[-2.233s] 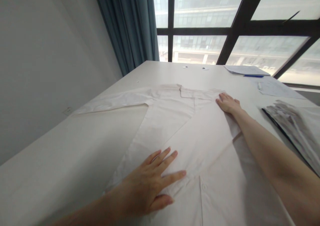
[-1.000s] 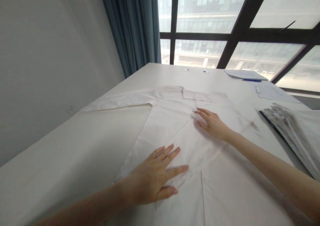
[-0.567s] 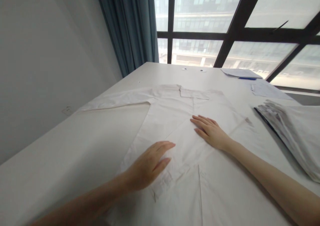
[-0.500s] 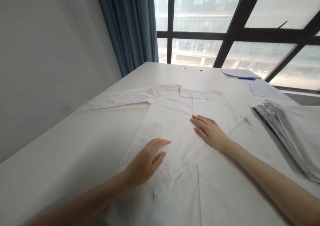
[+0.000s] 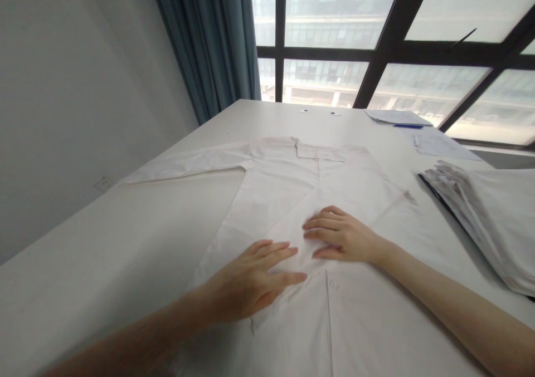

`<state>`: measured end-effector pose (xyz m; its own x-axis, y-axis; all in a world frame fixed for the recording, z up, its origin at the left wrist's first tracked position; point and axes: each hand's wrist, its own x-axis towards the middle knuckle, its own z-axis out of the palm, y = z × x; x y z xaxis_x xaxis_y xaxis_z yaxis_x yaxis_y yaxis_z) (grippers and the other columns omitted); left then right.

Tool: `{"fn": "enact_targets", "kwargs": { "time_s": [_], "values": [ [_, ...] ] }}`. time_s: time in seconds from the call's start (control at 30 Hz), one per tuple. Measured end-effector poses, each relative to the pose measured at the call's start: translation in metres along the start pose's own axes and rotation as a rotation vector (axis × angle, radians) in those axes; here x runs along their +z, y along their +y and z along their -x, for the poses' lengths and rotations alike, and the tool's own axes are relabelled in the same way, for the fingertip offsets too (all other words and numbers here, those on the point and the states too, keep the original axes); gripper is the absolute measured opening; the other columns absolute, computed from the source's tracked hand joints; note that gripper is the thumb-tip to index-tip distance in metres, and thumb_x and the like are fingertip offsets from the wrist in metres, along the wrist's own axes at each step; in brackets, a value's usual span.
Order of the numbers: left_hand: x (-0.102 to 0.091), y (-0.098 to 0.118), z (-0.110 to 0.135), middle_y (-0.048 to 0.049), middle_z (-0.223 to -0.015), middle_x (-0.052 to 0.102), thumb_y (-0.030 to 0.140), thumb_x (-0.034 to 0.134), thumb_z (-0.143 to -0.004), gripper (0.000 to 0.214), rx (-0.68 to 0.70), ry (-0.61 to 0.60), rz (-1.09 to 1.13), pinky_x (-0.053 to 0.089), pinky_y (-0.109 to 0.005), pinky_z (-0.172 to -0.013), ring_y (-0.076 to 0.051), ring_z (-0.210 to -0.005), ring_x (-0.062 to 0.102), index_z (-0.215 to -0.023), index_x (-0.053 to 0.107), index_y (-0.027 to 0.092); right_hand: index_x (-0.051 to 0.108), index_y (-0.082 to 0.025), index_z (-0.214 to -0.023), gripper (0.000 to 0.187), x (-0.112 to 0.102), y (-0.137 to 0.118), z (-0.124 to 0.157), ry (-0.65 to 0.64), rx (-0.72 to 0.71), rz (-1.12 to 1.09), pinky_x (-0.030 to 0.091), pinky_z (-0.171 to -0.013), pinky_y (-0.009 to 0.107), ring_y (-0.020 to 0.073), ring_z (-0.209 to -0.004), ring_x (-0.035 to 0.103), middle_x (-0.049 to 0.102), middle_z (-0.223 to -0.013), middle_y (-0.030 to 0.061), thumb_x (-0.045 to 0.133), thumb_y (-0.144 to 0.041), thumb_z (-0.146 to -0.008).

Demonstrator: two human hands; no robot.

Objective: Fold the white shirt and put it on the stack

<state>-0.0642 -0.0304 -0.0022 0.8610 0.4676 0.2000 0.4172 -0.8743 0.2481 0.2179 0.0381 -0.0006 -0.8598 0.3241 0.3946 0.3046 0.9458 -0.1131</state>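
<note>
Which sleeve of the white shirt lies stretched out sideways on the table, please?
The sleeve toward the wall, the wall being on that side; the other sleeve is folded diagonally across the shirt front, under the left hand and right hand.

A shirt (image 5: 288,193) lies flat on the table (image 5: 125,243) across the middle of the frame, collar toward the top, one sleeve stretched out to the left. The left hand (image 5: 251,279) and right hand (image 5: 345,239) rest on it, side by side, low centre. A folded stack (image 5: 480,215) sits at the right edge, with papers (image 5: 438,143) above it.
</note>
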Motion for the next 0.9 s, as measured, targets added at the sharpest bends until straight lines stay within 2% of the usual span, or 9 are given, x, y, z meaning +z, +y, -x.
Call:
{"fn": "enact_targets", "kwargs": {
  "time_s": [0.2,0.37,0.53,0.63,0.77,0.9],
  "values": [
    [0.001,0.001,0.002,-0.0103,-0.149,0.045,0.013,0.051,-0.089,0.047,-0.006,-0.064,-0.033,0.030,-0.048,-0.115,-0.028,-0.138,0.040,-0.134,0.054,0.026,0.069,-0.019,-0.101,0.019,0.000,-0.011,-0.003,0.007,-0.121,0.076,0.051,-0.082,0.032,0.0165,-0.093,0.066,0.074,-0.102,0.0063,0.052,-0.029,-0.097],
    [0.003,0.001,0.002,-0.0094,-0.148,0.047,0.013,0.049,-0.090,0.043,-0.011,-0.051,-0.020,0.027,-0.045,-0.117,-0.025,-0.139,0.040,-0.131,0.055,0.024,0.069,-0.019,-0.098,0.024,-0.004,-0.017,-0.006,-0.056,-0.175,0.191,0.051,-0.074,0.030,0.0147,-0.086,0.066,0.073,-0.094,0.0064,0.045,-0.020,-0.100],
    [-0.001,0.003,-0.001,-0.0105,-0.145,0.050,0.013,0.046,-0.092,0.031,-0.010,-0.054,-0.018,0.029,-0.044,-0.116,-0.024,-0.137,0.043,-0.120,0.058,0.019,0.068,-0.021,-0.102,0.024,-0.012,-0.016,-0.001,-0.125,-0.024,0.140,0.050,-0.075,0.032,0.0170,-0.087,0.064,0.071,-0.099,0.0065,0.047,-0.033,-0.099],
    [-0.003,0.005,-0.002,-0.0095,-0.144,0.052,0.013,0.045,-0.092,0.025,-0.007,-0.070,-0.039,0.030,-0.044,-0.115,-0.024,-0.135,0.044,-0.112,0.059,0.018,0.067,-0.020,-0.103,0.023,-0.017,-0.013,0.008,-0.155,0.074,0.128,0.051,-0.078,0.033,0.0184,-0.088,0.064,0.070,-0.098,0.0065,0.046,-0.030,-0.099],
    [-0.002,0.005,-0.003,-0.0087,-0.142,0.054,0.012,0.044,-0.093,0.024,0.038,-0.060,-0.061,0.029,-0.044,-0.115,-0.023,-0.133,0.046,-0.112,0.058,0.017,0.067,-0.021,-0.097,0.023,-0.015,-0.012,0.017,-0.093,0.173,0.097,0.051,-0.075,0.031,0.0174,-0.082,0.062,0.067,-0.091,0.0060,0.045,-0.027,-0.100],
    [0.000,0.004,-0.003,-0.0073,-0.142,0.054,0.013,0.045,-0.093,0.025,0.051,-0.067,-0.051,0.029,-0.042,-0.116,-0.022,-0.133,0.047,-0.114,0.058,0.017,0.065,-0.019,-0.092,0.025,-0.007,-0.014,0.020,-0.041,0.153,0.151,0.050,-0.072,0.030,0.0174,-0.077,0.060,0.066,-0.084,0.0056,0.042,-0.025,-0.100]
  ]
}}
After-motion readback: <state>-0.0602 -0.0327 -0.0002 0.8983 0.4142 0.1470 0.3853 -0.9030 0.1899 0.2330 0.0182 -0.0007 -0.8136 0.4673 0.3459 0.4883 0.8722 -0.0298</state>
